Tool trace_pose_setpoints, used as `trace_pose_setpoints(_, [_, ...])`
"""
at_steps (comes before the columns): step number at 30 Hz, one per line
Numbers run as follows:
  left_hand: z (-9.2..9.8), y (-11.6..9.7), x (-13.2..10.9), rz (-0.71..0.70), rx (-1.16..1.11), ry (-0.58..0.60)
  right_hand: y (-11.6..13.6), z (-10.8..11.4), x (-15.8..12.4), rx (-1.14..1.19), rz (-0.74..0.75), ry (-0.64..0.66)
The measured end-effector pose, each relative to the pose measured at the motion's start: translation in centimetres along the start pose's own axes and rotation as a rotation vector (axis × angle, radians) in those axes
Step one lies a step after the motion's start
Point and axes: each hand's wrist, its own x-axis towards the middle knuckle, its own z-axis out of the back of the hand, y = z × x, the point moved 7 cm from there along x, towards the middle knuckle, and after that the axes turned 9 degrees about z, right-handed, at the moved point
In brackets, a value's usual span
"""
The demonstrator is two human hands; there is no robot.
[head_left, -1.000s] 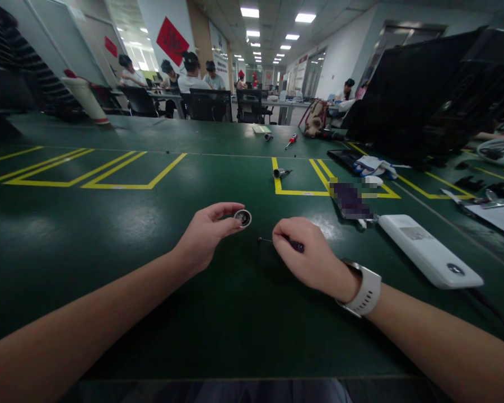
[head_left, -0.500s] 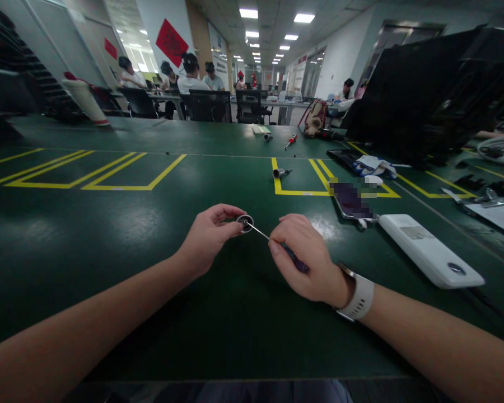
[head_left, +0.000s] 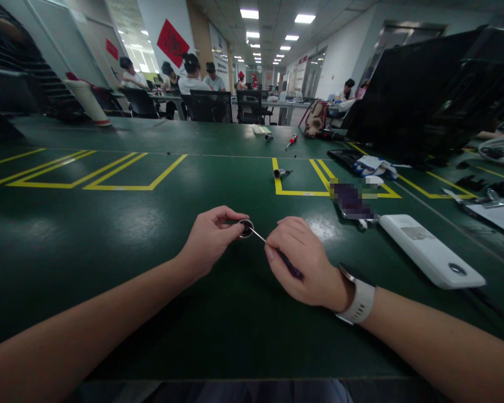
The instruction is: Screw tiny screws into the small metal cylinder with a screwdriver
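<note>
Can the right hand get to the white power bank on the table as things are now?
Probably yes: the power bank lies on the table to the right of the right hand, nothing between them, but that hand holds a small screwdriver.

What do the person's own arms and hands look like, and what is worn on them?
Both forearms are bare; no sleeves are in view. The left hand and the right hand wear no gloves, and no ring shows. On the right wrist sits a watch with a white band and a dark case. The left wrist is bare.
</note>
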Motion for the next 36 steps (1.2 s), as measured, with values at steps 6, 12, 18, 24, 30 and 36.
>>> trace_pose_setpoints(6, [0.0, -0.1, -0.1, -0.002, 0.003, -0.010, 0.3, 0.2, 0.1, -0.039, 0.013, -0.015])
trace_pose_setpoints(12, [0.0, 0.0, 0.0, 0.008, -0.011, -0.002, 0.1, -0.2, -0.1, -0.023, 0.003, 0.007])
trace_pose_setpoints(18, [0.1, 0.0, 0.1, 0.001, -0.007, -0.017, 0.2, -0.2, -0.1, -0.018, 0.020, 0.014])
trace_pose_setpoints(24, [0.0, 0.1, 0.0, -0.001, -0.018, 0.004, 0.0, -0.3, -0.1, -0.016, -0.008, 0.022])
trace_pose_setpoints(30, [0.2, 0.0, 0.3, 0.003, -0.011, 0.002, 0.2, 0.2, -0.1, 0.018, 0.007, -0.046])
trace_pose_setpoints(36, [0.3, 0.0, 0.9, 0.079, -0.032, 0.096, -0.5, 1.9, -0.6, 0.060, -0.071, -0.227])
